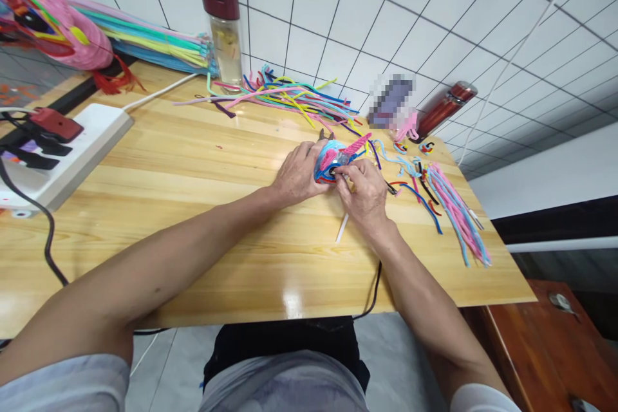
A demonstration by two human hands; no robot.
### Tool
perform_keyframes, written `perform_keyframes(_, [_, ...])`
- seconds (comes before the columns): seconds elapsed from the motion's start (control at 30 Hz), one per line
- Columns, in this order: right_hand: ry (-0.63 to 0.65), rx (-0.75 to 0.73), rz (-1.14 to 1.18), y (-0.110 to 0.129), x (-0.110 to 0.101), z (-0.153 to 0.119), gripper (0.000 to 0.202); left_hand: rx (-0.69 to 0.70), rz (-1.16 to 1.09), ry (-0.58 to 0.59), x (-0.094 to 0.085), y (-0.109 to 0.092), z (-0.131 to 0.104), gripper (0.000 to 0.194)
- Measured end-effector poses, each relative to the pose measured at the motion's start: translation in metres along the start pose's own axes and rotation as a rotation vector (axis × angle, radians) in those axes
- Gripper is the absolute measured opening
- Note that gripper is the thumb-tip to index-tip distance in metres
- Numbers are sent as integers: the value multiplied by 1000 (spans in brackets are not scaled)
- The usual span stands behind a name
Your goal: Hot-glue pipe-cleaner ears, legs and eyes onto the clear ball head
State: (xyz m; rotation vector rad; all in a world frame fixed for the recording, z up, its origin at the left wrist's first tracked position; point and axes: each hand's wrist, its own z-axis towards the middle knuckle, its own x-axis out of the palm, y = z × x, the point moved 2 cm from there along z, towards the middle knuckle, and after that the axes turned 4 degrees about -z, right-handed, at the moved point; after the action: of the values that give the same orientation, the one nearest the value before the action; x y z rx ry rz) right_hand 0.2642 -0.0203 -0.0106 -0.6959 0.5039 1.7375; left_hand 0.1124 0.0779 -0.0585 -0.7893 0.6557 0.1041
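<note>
My left hand (298, 172) is wrapped around a small pipe-cleaner figure (329, 152) in blue and pink, with a dark round eye-like spot on its near side. A pink pointed piece sticks out of it to the upper right. My right hand (365, 194) is closed in a pinch, its fingertips against the figure beside that dark spot. Whatever lies between those fingertips is too small to make out. Below the right hand, a thin white strip (342, 229) shows over the tabletop. Loose blue and black pipe-cleaner pieces (425, 203) lie just right of it.
Colourful pipe cleaners (290, 100) are heaped by the tiled wall, near a tea bottle (226, 45). A pink and blue bundle (456, 215) lies right, below a red flask (447, 109). At left are a power strip (96, 141) and a large pink pipe-cleaner figure (72, 29).
</note>
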Motion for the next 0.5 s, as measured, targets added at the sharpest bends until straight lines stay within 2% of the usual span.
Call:
perform_keyframes(0.17, [29,20,5,1,0,0,13,0,4,-4,1,0,0,93])
perform_keyframes(0.5, [-16,2,11,2,1,-1,13,16,29,-7,1,0,0,91])
